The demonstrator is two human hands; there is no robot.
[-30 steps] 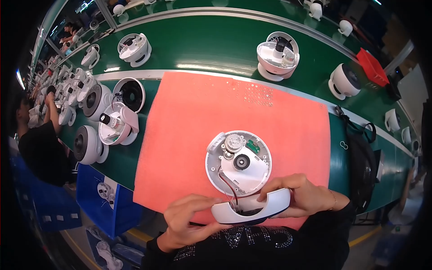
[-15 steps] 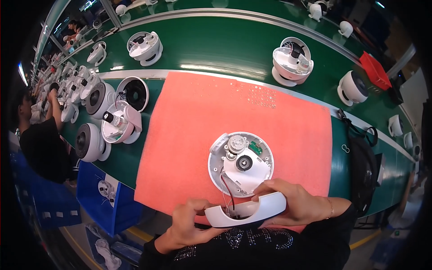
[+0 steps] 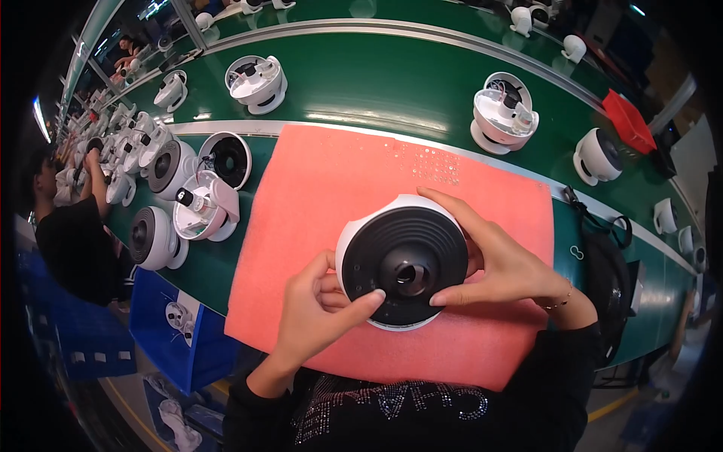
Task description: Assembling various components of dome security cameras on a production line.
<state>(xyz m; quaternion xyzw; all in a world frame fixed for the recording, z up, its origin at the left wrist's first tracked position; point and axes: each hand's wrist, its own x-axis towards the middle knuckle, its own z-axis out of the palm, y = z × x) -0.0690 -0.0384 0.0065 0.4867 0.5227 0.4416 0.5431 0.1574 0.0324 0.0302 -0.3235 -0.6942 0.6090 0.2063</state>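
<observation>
While held over pink mat [image 3: 316, 188] on green bench [image 3: 392, 83]: dome unit [image 3: 403, 264] gripped both sides. Left hand [image 3: 312, 320] thumb on black face; right hand [image 3: 501, 264] fingers wrapped round rim. More units [image 3: 503, 111] on bench beyond.

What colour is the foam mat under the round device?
Salmon pink foam mat, plain, clearest in the head view.

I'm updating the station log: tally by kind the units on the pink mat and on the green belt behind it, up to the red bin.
Black-faced dome unit, held by left hand and right hand: 1
Open units with wiring showing: 2
Closed white unit: 1
Total: 4
</observation>
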